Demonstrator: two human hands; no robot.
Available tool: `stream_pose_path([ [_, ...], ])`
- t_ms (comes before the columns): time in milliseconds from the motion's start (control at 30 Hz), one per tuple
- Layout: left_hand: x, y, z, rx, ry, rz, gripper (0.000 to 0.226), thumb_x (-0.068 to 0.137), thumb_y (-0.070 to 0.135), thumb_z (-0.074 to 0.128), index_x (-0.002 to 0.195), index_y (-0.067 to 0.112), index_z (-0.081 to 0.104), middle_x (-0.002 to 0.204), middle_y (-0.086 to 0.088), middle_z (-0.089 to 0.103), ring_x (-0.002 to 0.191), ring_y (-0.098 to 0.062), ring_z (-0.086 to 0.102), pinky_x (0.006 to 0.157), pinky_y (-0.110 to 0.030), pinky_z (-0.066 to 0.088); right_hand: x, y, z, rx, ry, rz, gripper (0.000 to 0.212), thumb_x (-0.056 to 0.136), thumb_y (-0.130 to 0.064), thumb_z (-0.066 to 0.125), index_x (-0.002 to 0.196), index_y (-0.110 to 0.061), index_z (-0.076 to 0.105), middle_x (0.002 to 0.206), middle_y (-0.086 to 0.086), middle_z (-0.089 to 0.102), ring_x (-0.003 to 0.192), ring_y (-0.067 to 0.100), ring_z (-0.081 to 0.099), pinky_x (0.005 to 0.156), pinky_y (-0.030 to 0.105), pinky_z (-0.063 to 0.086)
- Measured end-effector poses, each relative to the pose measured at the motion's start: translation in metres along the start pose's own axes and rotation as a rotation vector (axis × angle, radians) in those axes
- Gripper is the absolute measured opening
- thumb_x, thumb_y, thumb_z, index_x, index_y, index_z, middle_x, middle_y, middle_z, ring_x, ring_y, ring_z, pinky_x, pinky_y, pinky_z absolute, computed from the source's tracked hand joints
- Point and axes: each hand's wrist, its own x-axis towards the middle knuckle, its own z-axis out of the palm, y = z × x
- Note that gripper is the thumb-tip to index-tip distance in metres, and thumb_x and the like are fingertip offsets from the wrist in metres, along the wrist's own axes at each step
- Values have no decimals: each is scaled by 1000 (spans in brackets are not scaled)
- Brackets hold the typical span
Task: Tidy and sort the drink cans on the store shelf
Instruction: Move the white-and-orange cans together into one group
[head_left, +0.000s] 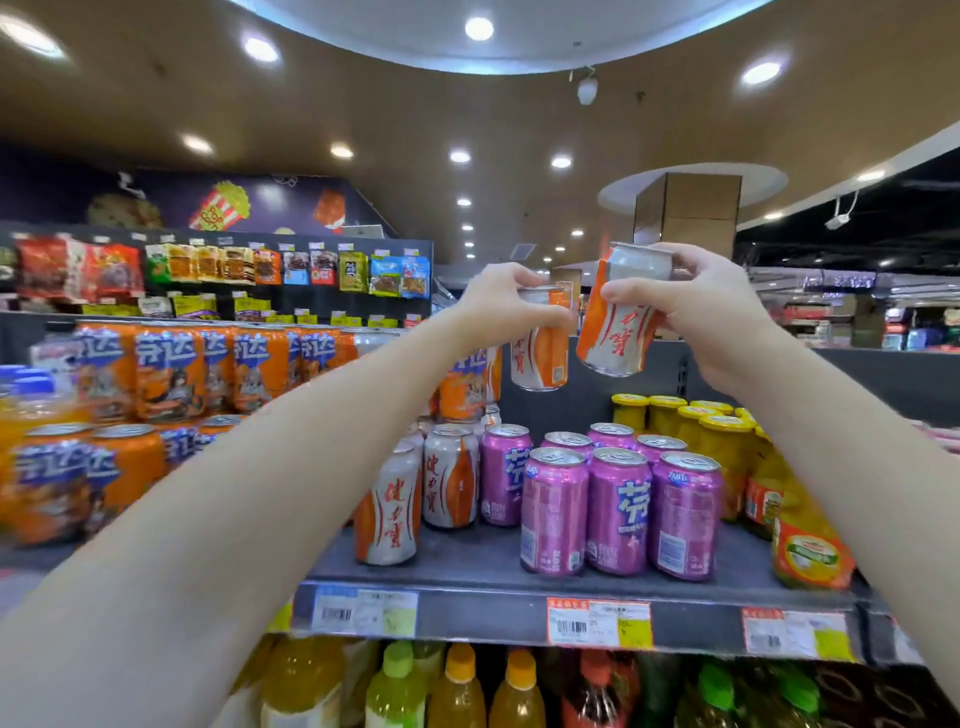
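My left hand (506, 306) grips the top of a white-and-orange can (540, 358), held upright above the shelf. My right hand (696, 306) holds a second white-and-orange can (615, 327) tilted to the right, close beside the first. Below them, on the grey shelf (467, 561), two more white-and-orange cans (395, 509) stand at the left. Several purple cans (618, 509) stand in rows at the right. Orange cans (166, 374) are stacked in two layers to the left.
Yellow-lidded jars of fruit (722, 447) stand right of the purple cans. Price tags (597, 621) line the shelf's front edge. Bottles of yellow and green drink (457, 691) fill the shelf below. Snack packets (218, 265) hang on a far rack.
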Motion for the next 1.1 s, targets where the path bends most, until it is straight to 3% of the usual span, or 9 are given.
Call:
stream_pose_path([
  [167, -30, 5, -40, 22, 118, -11, 74, 73, 49, 87, 135, 16, 61, 114, 6, 65, 101, -4, 64, 80, -20, 57, -16, -7, 21, 59, -81, -38, 60, 80, -29, 85, 134, -20, 60, 112, -7, 72, 101, 11, 70, 75, 24, 57],
  [300, -59, 6, -76, 66, 238, -7, 69, 76, 49, 85, 134, 18, 62, 117, 9, 61, 96, 4, 59, 64, -4, 48, -32, -13, 44, 107, -174, -49, 49, 79, -28, 85, 121, -28, 59, 105, -13, 70, 95, 4, 68, 71, 18, 54],
  [467, -96, -4, -114, 146, 276, -70, 71, 74, 51, 86, 133, 18, 63, 123, 5, 66, 105, -4, 66, 80, -18, 58, -48, -18, 82, 143, -287, -11, 44, 77, -28, 87, 115, -21, 66, 101, -8, 74, 80, -1, 73, 61, 13, 55],
  [600, -126, -19, -134, 227, 232, -112, 69, 76, 49, 85, 133, 17, 64, 129, 4, 64, 115, -9, 63, 85, -20, 56, -61, -16, 107, 129, -317, 26, 41, 76, -28, 88, 110, -23, 66, 99, -7, 74, 81, 4, 74, 66, 19, 56],
  [700, -151, -39, -139, 194, 163, -147, 69, 78, 44, 85, 137, 19, 60, 125, 8, 63, 109, -7, 63, 77, -15, 54, -67, -17, 111, 83, -310, 73, 41, 73, -25, 90, 105, -24, 64, 97, -6, 73, 85, 8, 72, 70, 26, 57],
  [833, -175, -74, -140, 220, 78, -165, 67, 76, 51, 84, 134, 27, 61, 117, 12, 64, 95, -2, 62, 80, -20, 52, -72, -13, 111, -12, -314, 139, 49, 75, -17, 89, 112, -20, 58, 95, -7, 69, 79, 4, 68, 60, 21, 50],
  [967, -184, -101, -138, 306, -17, -123, 71, 77, 57, 80, 138, 29, 58, 136, 14, 59, 117, -6, 58, 99, -28, 48, -76, -6, 117, -116, -303, 237, 43, 74, -14, 90, 107, -17, 62, 90, -2, 71, 73, 7, 69, 51, 19, 47],
  [1100, -187, -122, -133, 285, -63, -97, 70, 78, 60, 78, 138, 31, 55, 139, 14, 58, 124, -6, 54, 100, -27, 46, -78, 0, 130, -240, -292, 282, 48, 68, -13, 93, 105, -17, 63, 95, 3, 72, 84, 17, 71, 70, 33, 55],
])
